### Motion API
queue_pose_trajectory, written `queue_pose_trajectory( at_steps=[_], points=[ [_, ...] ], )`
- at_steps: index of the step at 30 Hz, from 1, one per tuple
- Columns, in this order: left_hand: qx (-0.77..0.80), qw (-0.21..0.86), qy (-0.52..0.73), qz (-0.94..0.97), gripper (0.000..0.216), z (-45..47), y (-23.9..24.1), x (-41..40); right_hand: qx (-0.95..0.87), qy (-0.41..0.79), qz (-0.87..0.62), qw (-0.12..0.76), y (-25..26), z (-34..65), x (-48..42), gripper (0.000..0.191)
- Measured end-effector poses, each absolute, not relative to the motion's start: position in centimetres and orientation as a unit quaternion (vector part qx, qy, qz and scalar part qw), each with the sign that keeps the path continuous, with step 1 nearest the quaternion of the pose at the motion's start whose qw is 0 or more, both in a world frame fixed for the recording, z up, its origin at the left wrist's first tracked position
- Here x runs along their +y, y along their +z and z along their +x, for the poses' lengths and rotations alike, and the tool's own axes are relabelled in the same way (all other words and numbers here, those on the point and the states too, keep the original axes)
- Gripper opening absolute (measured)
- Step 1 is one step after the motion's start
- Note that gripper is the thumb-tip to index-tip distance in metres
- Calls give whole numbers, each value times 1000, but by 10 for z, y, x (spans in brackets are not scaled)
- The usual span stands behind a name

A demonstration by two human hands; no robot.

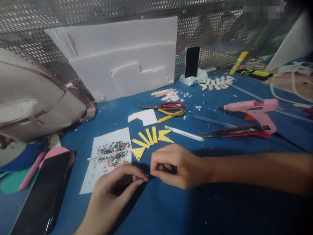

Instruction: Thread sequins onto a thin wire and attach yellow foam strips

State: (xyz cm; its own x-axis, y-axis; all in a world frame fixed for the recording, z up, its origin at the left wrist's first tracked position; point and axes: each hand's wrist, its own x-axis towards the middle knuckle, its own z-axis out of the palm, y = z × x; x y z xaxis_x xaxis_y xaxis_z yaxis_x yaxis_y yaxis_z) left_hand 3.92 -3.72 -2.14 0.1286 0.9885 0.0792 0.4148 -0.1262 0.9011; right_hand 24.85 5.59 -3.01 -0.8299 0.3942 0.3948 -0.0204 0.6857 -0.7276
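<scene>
My left hand (118, 187) is closed in a pinch, thumb against fingertip, low over the blue table. Close beside it, my right hand (179, 166) also pinches, with its fingers curled. Whatever lies between the fingertips, if anything, is too small to make out. Just beyond them are several yellow cut strips (144, 138) and a notched yellow piece (165, 136). A white paper (91, 182) with colourful glitter flakes (113, 151) and a thin white stick across it lies behind my left hand. A white marker with green ends (184, 133) rests beyond my right hand.
Scissors (171, 107) lie by a cut white foam piece (146, 117). At right are a pink glue gun (259, 112) and a red-black cutter (234, 132). A dark phone (45, 195) and a beige bag (41, 98) occupy the left; a white board (122, 58) stands behind.
</scene>
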Motion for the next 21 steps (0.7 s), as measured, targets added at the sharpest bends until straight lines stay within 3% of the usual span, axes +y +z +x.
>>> queue_pose_trajectory(
  at_steps=[21],
  points=[
    [524, 340, 400, 670, 17, 41, -20, -35, -873, 385, -111, 277, -29, 249, 56, 7]
  ],
)
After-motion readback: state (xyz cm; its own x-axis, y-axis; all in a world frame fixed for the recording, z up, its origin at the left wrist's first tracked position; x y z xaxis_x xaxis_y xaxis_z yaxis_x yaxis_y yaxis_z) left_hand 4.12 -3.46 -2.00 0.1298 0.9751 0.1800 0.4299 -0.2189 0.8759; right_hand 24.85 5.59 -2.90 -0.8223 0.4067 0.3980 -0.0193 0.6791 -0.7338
